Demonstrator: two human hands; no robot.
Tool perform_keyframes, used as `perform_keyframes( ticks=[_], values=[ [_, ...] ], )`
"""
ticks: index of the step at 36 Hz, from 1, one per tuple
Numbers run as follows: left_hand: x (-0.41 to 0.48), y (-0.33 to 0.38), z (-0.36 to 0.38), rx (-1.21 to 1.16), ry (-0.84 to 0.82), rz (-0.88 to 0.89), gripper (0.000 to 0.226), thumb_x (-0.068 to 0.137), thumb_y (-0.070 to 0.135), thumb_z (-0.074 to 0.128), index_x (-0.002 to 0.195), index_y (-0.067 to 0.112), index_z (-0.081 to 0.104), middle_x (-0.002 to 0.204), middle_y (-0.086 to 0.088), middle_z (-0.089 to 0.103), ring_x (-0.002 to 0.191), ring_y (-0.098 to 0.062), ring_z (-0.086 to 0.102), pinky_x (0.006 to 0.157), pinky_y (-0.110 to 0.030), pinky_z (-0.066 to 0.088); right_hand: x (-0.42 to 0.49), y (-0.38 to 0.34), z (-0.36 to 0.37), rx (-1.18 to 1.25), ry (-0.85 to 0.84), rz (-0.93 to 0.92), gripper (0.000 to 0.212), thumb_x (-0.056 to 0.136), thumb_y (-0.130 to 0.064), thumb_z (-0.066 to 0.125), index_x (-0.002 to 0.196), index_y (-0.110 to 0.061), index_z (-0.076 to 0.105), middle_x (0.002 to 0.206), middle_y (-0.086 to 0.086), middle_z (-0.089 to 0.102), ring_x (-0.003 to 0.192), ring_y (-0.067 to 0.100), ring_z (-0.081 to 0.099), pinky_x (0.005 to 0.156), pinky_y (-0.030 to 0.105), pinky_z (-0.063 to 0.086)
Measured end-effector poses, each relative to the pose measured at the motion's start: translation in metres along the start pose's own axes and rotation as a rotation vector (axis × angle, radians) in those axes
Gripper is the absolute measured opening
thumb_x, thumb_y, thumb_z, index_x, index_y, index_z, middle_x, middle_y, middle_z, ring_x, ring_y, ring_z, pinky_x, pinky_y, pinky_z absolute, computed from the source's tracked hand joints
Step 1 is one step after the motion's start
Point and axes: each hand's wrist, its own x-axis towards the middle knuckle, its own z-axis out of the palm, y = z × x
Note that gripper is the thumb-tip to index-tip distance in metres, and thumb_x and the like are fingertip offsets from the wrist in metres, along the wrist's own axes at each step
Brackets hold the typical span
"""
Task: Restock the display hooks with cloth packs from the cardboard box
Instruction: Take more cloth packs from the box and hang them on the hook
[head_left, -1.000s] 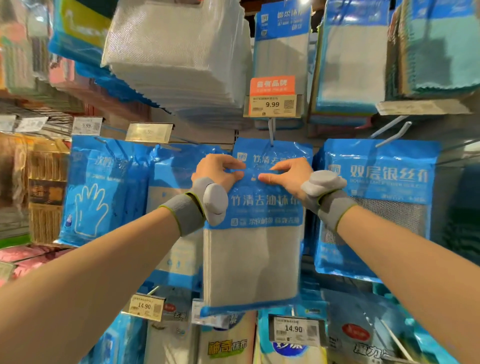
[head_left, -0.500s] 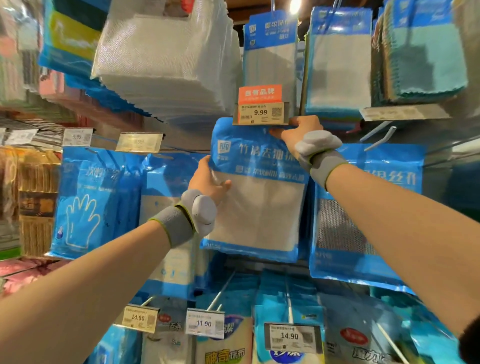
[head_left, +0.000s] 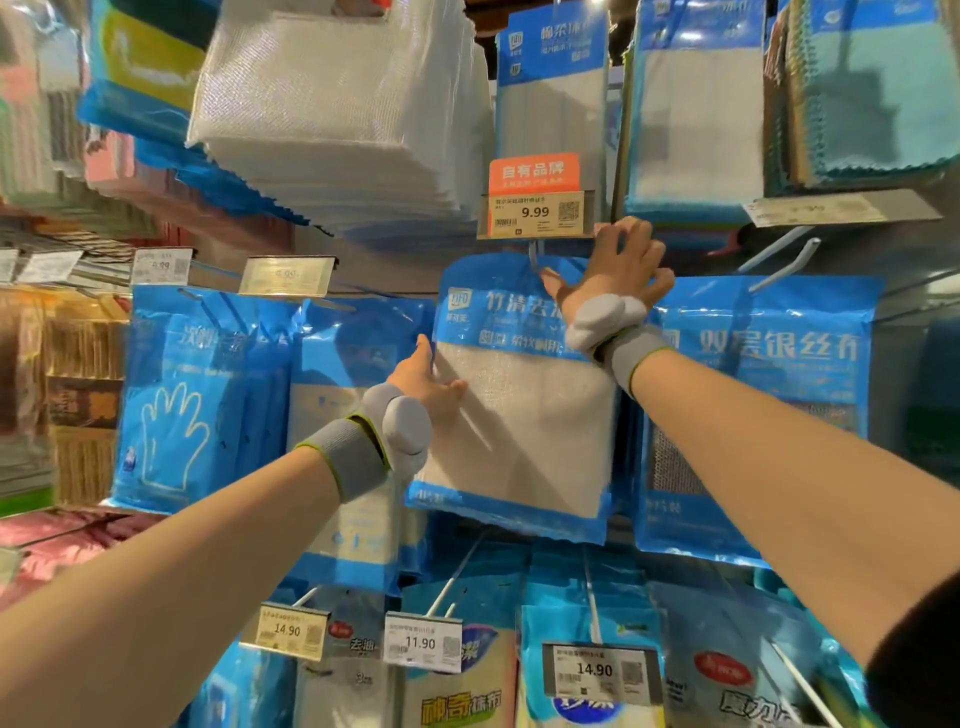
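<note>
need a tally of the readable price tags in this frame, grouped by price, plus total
9.99 tag: 1
11.90 tag: 1
14.90 tags: 2
Total: 4 readable
The other tags on the upper rails are too blurred to read, so they are not counted.
</note>
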Motion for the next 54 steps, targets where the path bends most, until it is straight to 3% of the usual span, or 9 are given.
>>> perform_keyframes(
  ticks=[6,10,17,27,31,37,43,51,54],
  values=[
    [-0.002,-0.017,0.006,0.014,0.077,-0.053,0.068,0.089,0.026,0.059,0.147,0.010,0.026,0.149,-0.008,0.036,0.136,-0.025,0.037,0.108,-0.032,0.031,-0.057,0.026,0.036,0.046,0.064,-0.355,0.050,0.074,-0.038,0.072,0.120,-0.029,0.055,0.142,0.003,0.039,0.136,0.024,0.019,0.113,0.052,0.001],
    [-0.008,-0.025,0.017,-0.068,0.092,-0.082,0.051,0.089,0.017,0.056,0.138,0.008,0.043,0.133,-0.012,0.053,0.105,-0.022,0.055,0.078,-0.020,0.037,-0.076,0.048,0.049,-0.124,-0.171,-0.455,0.061,0.081,-0.048,0.063,0.136,-0.041,0.039,0.156,-0.004,0.015,0.146,0.023,-0.005,0.111,0.054,-0.015],
    [-0.019,-0.039,0.039,-0.223,0.101,-0.155,0.037,0.088,0.009,0.052,0.125,0.008,0.057,0.119,-0.012,0.062,0.105,-0.029,0.060,0.085,-0.028,0.046,-0.064,0.059,0.068,-0.108,-0.478,-0.317,0.065,0.088,-0.039,0.056,0.142,-0.048,0.022,0.157,-0.015,-0.014,0.145,0.018,-0.019,0.117,0.051,-0.005],
    [-0.034,-0.053,0.064,-0.356,0.033,-0.178,0.033,0.088,0.008,0.055,0.121,0.010,0.055,0.103,-0.008,0.058,0.079,-0.021,0.059,0.059,-0.020,0.042,-0.059,0.067,0.075,-0.168,-0.565,-0.331,0.070,0.090,-0.032,0.052,0.145,-0.049,0.012,0.156,-0.013,-0.021,0.144,0.021,-0.024,0.114,0.056,-0.009],
    [-0.044,-0.053,0.070,-0.419,0.023,-0.203,0.029,0.091,0.009,0.049,0.120,0.008,0.055,0.094,-0.012,0.065,0.061,-0.010,0.057,0.050,-0.016,0.041,-0.064,0.059,0.063,-0.156,-0.492,-0.342,0.051,0.090,-0.033,0.048,0.140,-0.039,0.037,0.159,-0.004,-0.002,0.147,0.023,-0.010,0.117,0.050,-0.003],
    [-0.083,-0.044,0.097,-0.483,-0.013,-0.235,0.028,0.096,0.010,0.043,0.121,0.004,0.054,0.071,0.000,0.057,0.036,0.005,0.054,0.034,-0.004,0.035,-0.133,0.060,0.026,0.432,-0.544,0.147,0.036,0.094,-0.021,0.051,0.129,-0.018,0.053,0.121,0.006,0.053,0.107,0.022,0.053,0.085,0.022,0.045],
    [-0.142,-0.032,0.141,-0.536,-0.075,-0.275,0.024,0.097,0.011,0.042,0.112,0.007,0.059,0.067,0.001,0.056,0.032,0.005,0.051,0.033,-0.006,0.034,-0.226,0.098,-0.003,0.713,-0.349,0.615,0.017,0.084,-0.015,0.056,0.098,-0.024,0.059,0.080,-0.001,0.060,0.086,0.031,0.063,0.083,0.041,0.052],
    [-0.250,-0.035,0.240,-0.601,-0.391,-0.382,0.018,0.095,0.018,0.050,0.078,0.020,0.055,0.048,0.007,0.061,0.032,0.002,0.050,0.035,-0.011,0.035,-0.355,0.210,-0.056,0.612,-0.222,1.090,0.012,0.079,-0.004,0.055,0.079,-0.016,0.056,0.085,0.013,0.056,0.065,0.022,0.048,0.060,0.030,0.042],
    [-0.292,-0.032,0.280,-0.573,-0.532,-0.412,0.023,0.096,0.016,0.049,0.074,0.019,0.053,0.053,0.004,0.059,0.028,0.003,0.048,0.032,-0.010,0.033,-0.407,0.253,-0.076,0.461,-0.285,1.184,0.018,0.083,-0.007,0.054,0.097,-0.008,0.065,0.094,0.015,0.061,0.078,0.024,0.052,0.073,0.038,0.048]
  ],
)
